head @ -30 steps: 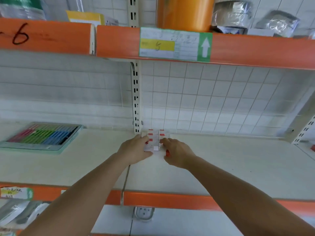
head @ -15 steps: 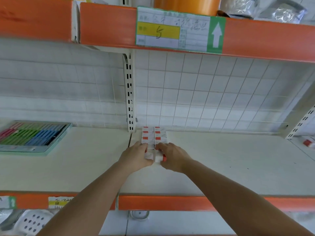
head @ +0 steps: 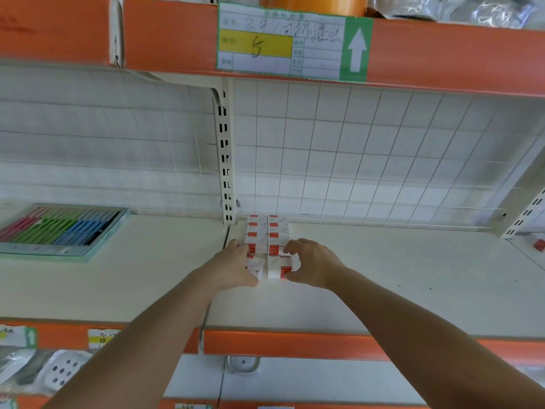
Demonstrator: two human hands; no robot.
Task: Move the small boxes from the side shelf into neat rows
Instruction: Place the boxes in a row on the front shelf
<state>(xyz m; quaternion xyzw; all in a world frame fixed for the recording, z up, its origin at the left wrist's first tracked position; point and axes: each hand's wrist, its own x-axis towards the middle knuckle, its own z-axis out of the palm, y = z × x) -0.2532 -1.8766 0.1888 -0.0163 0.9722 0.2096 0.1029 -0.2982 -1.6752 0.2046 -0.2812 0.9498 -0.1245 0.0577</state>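
1. Nearest the camera, two bare forearms reach up and forward over the orange front edge (head: 295,343) of the cream shelf (head: 413,284).
2. At the front of the box rows, the left hand (head: 233,268) curls its grip around the nearest left box (head: 255,265), fingers on its left side and thumb at its front corner — clamped on it, and the box sits slightly askew.
3. Beside it, the right hand (head: 314,267) clamps the nearest right box (head: 277,265) from the right, its fingers arched over the box behind.
4. Behind these two, the small boxes (head: 267,231) — white with red bands — stand in two touching rows running back to the wire grid.
5. Just left of the rows stands a slotted upright (head: 225,160), rising to the shelf above; the seam between two shelf boards runs along the rows' left side.
6. Well off to the left lies a flat tray of coloured pens (head: 59,228), pink, green and blue.
7. Behind everything, a white wire grid (head: 368,149) backs the shelf in front of a pale wall.
8. Overhead, the next orange shelf edge carries a paper label (head: 295,42) with a yellow field, a handwritten 5 and a white arrow on green; its other writing is hard to read.
9. Above and below, wrapped goods are cut off by the frame, and the print on the boxes is too small to make out.
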